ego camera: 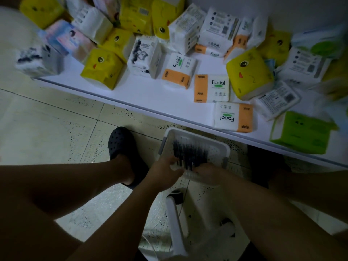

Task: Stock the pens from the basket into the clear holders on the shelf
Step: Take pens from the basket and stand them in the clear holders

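Down on the tiled floor (56,129) beside the low white shelf (146,95), we've got the white plastic basket (197,134) holding a heap of dark pens (190,151). Our left hand (163,174) and right hand (209,175) are at its near rim among the pens, too blurry to tell what either grips.

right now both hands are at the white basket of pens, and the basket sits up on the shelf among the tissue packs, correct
Not quite. In the head view the white basket stands on the tiled floor in front of the shelf, not up among the tissue packs. The left hand and right hand are indeed at it, by the pens.
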A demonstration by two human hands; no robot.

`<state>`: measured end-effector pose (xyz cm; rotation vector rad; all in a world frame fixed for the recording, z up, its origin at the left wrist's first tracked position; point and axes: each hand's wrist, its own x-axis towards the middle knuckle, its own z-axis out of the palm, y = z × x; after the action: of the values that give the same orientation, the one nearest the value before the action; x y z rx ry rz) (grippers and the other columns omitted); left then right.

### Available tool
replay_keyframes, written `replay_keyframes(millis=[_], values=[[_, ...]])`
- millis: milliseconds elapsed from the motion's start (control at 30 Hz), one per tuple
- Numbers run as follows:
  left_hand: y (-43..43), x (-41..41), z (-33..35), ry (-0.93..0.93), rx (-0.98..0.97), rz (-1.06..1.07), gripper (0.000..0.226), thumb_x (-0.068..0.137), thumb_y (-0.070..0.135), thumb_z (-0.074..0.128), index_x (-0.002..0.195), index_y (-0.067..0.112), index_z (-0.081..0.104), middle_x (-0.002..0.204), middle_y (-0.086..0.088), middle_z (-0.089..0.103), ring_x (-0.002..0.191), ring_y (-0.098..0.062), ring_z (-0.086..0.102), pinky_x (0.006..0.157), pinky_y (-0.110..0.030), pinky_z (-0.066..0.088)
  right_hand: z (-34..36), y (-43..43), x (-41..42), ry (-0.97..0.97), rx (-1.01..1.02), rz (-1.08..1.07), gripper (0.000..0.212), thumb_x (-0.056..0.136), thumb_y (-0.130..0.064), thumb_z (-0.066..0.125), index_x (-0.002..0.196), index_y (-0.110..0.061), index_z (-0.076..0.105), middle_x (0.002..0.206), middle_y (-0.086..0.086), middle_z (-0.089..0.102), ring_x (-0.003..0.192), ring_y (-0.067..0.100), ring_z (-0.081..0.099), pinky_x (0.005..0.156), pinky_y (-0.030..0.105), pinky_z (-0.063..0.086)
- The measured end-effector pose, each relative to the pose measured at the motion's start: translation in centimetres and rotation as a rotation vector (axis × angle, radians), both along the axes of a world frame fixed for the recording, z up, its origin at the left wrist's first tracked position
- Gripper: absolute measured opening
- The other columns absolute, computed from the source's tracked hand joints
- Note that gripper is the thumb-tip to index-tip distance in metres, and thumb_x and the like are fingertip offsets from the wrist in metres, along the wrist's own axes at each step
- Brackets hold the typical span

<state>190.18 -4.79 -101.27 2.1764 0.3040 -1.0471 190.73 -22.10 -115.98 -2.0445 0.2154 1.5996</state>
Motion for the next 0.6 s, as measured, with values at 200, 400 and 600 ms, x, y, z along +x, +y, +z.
replay_keyframes(millis=[200, 400, 600], values=[[0.6, -0.3, -0.6, 0.011, -0.015, 0.008, 0.051, 0.093, 0.029, 0.060, 0.140, 0.016, 0.045, 0.141, -0.002, 0.049, 0.108, -0.010, 0.052, 0.078, -0.013, 0.041, 0.5, 1.0, 0.4, -0.048, -0.055, -0.116, 0.045, 0.103, -0.031, 0.035, 0.140, -0.006, 0.042, 0.141, 0.017, 0.047, 0.127, 0.032, 0.047, 0.106, 0.041, 0.037], [1.0, 0.1, -1.0, -0.004, -0.024, 0.044, 0.047, 0.094, 0.030, 0.060, 0.137, 0.018, 0.047, 0.139, -0.001, 0.051, 0.111, -0.010, 0.051, 0.082, -0.016, 0.038, -0.3, 0.9, 0.5, 0.034, -0.074, -0.213, 0.050, 0.094, -0.041, 0.053, 0.129, -0.006, 0.056, 0.131, 0.015, 0.058, 0.123, 0.031, 0.053, 0.105, 0.041, 0.043], [1.0, 0.2, -1.5, 0.000, -0.018, 0.072, 0.045, 0.093, 0.029, 0.061, 0.135, 0.018, 0.050, 0.137, -0.002, 0.052, 0.119, -0.014, 0.050, 0.087, -0.021, 0.039, -0.5, 1.3, 0.5, -0.033, -0.103, -0.245, 0.056, 0.091, -0.046, 0.057, 0.127, -0.004, 0.056, 0.129, 0.016, 0.058, 0.119, 0.031, 0.055, 0.099, 0.037, 0.044]])
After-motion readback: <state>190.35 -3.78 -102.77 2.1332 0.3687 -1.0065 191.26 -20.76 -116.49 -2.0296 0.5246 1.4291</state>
